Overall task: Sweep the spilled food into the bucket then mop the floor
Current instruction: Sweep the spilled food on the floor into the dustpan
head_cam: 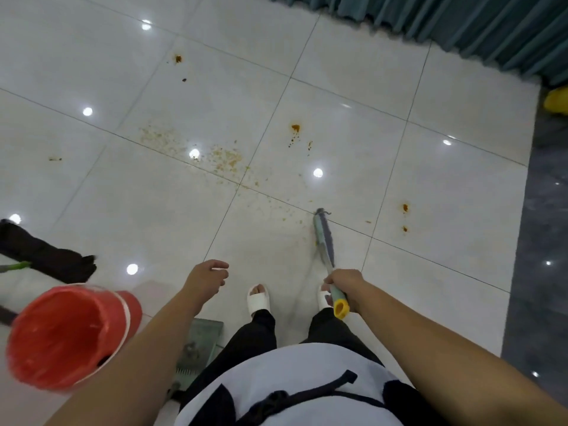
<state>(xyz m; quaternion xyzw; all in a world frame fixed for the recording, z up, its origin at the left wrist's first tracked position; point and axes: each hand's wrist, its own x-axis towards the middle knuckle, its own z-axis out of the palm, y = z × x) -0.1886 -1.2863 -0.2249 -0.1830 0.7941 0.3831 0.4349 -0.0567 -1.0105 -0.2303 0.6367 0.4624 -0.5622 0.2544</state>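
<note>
My right hand (344,287) grips the handle of a grey-green broom (322,238) with a yellow end cap; its head rests on the white tiled floor (430,186) ahead of my right foot. Orange-brown spilled food lies scattered across the tiles, as fine crumbs (224,158) in the middle and separate blobs (295,128) farther out. My left hand (207,279) hangs above the floor with loosely curled fingers and holds nothing. A red bucket (66,336) lined with a red bag stands at the lower left. A grey-green dustpan (199,345) lies under my left forearm.
A dark mop head (49,256) with a green handle lies on the floor at the left edge. Teal curtains (479,26) hang along the far wall. A dark grey floor strip (541,241) borders the right side, with a yellow object (557,99) at its far end.
</note>
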